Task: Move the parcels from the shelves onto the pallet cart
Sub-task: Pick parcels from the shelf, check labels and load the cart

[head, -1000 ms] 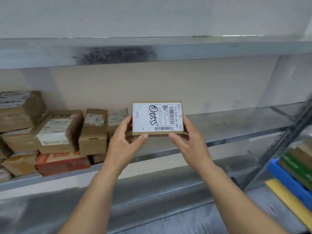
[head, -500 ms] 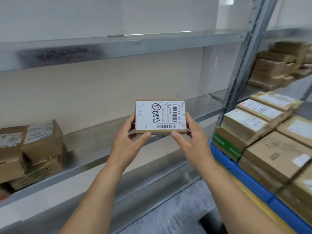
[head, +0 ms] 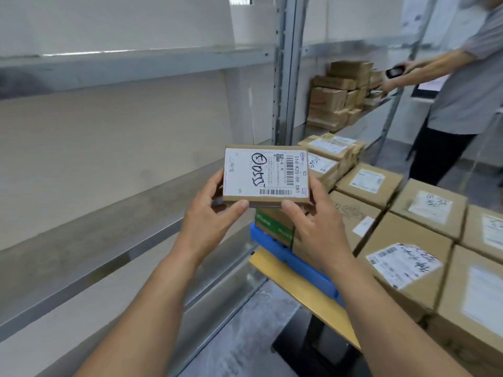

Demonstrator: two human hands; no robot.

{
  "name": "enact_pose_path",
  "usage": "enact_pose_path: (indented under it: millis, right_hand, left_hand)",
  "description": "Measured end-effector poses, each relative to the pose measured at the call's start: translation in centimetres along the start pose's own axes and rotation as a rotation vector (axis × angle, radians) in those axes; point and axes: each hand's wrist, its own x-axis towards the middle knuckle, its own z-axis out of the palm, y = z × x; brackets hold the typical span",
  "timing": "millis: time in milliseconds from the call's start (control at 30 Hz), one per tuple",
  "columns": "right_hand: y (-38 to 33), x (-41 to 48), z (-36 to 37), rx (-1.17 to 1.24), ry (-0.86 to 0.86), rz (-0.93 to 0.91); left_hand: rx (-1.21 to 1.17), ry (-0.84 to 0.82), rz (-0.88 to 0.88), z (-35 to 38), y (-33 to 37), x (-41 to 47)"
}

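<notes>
View: head camera, looking forward and down along both bare forearms.
Parcel [head: 265, 174]: a small flat cardboard box. Its white shipping label faces the camera and shows a printed barcode and black handwritten marks. It is held up in the air between the shelves on the left and the pallet cart on the right, in front of the cart's near-left corner, and rests on neither.
Left grip [head: 212, 213]: closed on the parcel's left end, with the thumb pressed on the lower front edge and the fingers curled behind.
Right grip [head: 318, 227]: closed on the parcel's right end in the same way, thumb on the lower front edge and fingers wrapped behind.
Pallet cart [head: 288, 257]: a blue pallet on a yellow deck, at lower right, just beside the shelving.
Loaded boxes [head: 408, 265]: brown cartons packed in touching rows on the pallet, most with white labels facing up. One at the near-left corner has green print.
Shelves [head: 109, 240]: grey metal boards along the left wall, meeting a perforated upright post [head: 284, 77].
Far boxes [head: 340, 96]: a stack of brown cartons on the shelf bay beyond the post.
Other person [head: 468, 91]: at upper right in a grey shirt and dark trousers, arms reaching toward the far bay, one hand holding a dark handheld device [head: 395, 71].
Floor [head: 253, 336]: grey, between the shelving and the cart.
</notes>
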Motion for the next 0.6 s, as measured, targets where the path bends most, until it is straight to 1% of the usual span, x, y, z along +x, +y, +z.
enact_pose_path:
  millis: [133, 267, 333, 600]
  right_hand:
    - [1.8, 0.8, -3.5, -0.036, 0.101, 0.033]
    - [3.7, 2.1, -6.6, -0.07, 0.208, 0.095]
    - [4.5, 3.3, -8.4, -0.083, 0.271, 0.109]
    - [7.7, 9.3, -13.9, -0.113, 0.429, 0.187]
  left_hand:
    - [-0.042, -0.109, 0.043, 4.1, 0.9, 2.6]
    - [-0.031, -0.224, 0.087, 8.0, 1.9, 5.8]
    - [-0.023, -0.294, 0.11, 10.3, 2.3, 8.1]
    - [0.025, -0.551, 0.192, 18.2, 5.0, 17.8]
